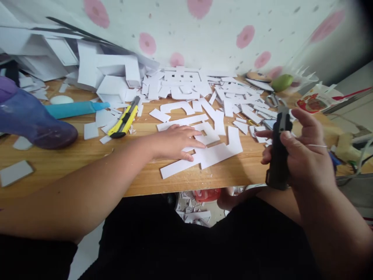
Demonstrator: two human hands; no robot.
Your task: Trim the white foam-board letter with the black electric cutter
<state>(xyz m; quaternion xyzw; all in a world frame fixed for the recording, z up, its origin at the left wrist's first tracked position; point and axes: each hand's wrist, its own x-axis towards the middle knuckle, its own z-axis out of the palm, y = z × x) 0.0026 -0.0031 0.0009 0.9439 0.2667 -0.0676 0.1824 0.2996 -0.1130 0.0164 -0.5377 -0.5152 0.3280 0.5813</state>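
Layout of the table (52, 163), seen from its front edge.
Left hand (175, 142) lies on the cut foam piece (210, 153) near the front edge; utility knife (125, 120) lies left of it; right hand (303, 151) holds a cutter (278, 155) over the right end; scrap heap (186, 85) along the back edge.

No printed text, label, brand or number is showing clearly enough to read. The red and white packet (316, 102) lying at the far right of the wooden table (87, 159) is carrying print, but it is blurring into illegibility. The white foam-board cutouts (186, 83) at the far middle are resembling character strokes, unreadable.
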